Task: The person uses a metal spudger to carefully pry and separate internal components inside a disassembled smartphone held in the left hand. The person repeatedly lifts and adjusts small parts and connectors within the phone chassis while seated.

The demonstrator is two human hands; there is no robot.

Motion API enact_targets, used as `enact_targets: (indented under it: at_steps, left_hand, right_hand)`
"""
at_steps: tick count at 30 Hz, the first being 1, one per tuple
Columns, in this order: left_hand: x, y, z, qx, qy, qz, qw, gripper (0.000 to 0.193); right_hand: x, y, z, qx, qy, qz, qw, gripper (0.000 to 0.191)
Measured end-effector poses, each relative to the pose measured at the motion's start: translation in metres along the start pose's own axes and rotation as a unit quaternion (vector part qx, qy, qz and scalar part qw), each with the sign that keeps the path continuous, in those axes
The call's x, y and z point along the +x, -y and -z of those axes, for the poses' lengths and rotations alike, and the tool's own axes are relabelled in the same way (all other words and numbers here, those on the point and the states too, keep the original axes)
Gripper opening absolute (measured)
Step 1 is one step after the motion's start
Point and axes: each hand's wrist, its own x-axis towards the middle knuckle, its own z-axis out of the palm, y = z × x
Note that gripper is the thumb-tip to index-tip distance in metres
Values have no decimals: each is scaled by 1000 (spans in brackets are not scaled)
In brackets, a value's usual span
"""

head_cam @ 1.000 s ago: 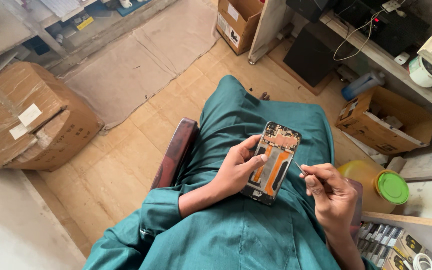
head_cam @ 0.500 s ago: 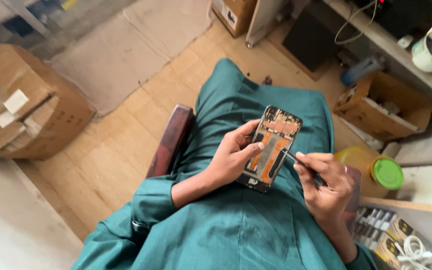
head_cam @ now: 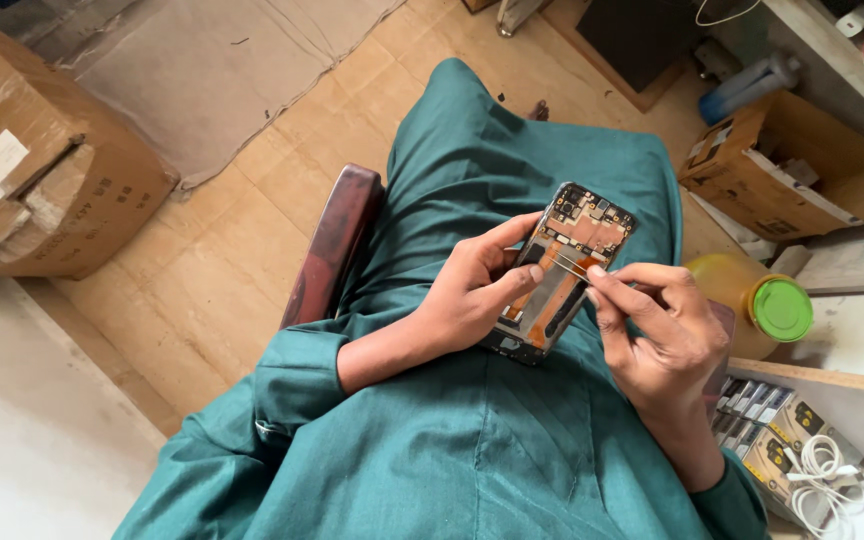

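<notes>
Hands (head_cam: 472, 295) on opened phone (head_cam: 564, 270) (wooden floor (head_cam: 222, 250))

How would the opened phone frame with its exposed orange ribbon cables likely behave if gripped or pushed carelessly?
The opened phone frame probably stays stiff and light; the left hand supports it alone. Its bare boards look fragile. The thin tool in the right hand could easily tear the cables.

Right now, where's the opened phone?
In the head view, centre frame over the lap: the opened phone is gripped by the left hand, with the right hand touching its right edge.
</notes>
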Motion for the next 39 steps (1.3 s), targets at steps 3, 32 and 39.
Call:
enact_targets:
  at_steps: [3, 32, 39]
  left_hand:
    - [-1, -1, 0, 7, 3, 0, 1000, 53]
    - [-3, 3, -4, 33, 5, 6, 999, 50]
    - [-2, 1, -4, 40, 5, 11, 999, 50]
  right_hand:
    - [2, 2, 0, -8, 9, -9, 1000, 22]
    - [0, -4, -6, 72, 46, -57, 995, 22]
    - [-2, -7, -8, 77, 48, -61, 994, 24]
